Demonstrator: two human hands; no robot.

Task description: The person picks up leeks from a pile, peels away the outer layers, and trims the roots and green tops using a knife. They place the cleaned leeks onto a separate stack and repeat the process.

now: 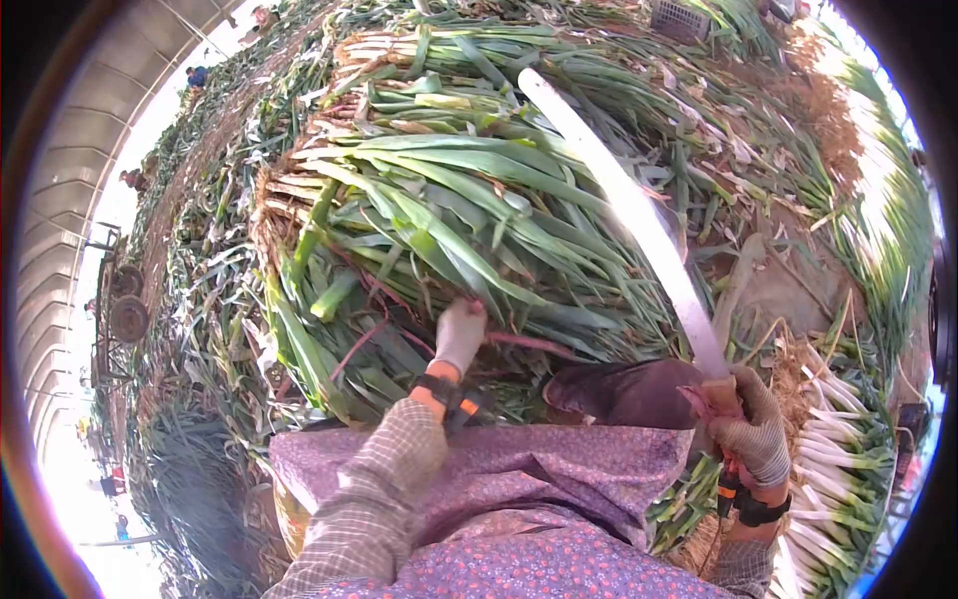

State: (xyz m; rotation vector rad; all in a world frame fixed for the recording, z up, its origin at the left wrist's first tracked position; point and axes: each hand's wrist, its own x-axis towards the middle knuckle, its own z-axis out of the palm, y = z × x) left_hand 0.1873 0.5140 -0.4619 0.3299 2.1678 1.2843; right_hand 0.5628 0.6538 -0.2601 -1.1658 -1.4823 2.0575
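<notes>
A: What do we see first, way over on the left?

B: We see a bent roof (pixel 60 190) in the upper left of the frame. Just right of it, on the left side, we spot a wheel (pixel 129 318). Then loose leaves (pixel 205 270) lie all over the ground.

A: And in the middle?

B: There we find the big heap of leeks (pixel 449 245). The roots point left, and the long green leaves lie over to the right.

A: Where is the left hand (pixel 461 337)?

B: It is just below the middle, in a pale glove, down at the near edge of the heap. Its fingers look bent, but the leaves hide the tips, so we cannot tell if it holds anything. A pinkish-red strip (pixel 529 343) pokes out just right of it. Below, we see a purple apron (pixel 559 459) with little flowers.

A: What is that long shiny thing?

B: It's a long blade (pixel 629 200). It slants from the top middle down to the right, over the leaves. The right hand (pixel 750 427), in the lower right, has its fingers wrapped tight around the handle (pixel 720 394).

A: And last?

B: At the lower right edge, we see white-stemmed leeks (pixel 828 469) side by side.
</notes>
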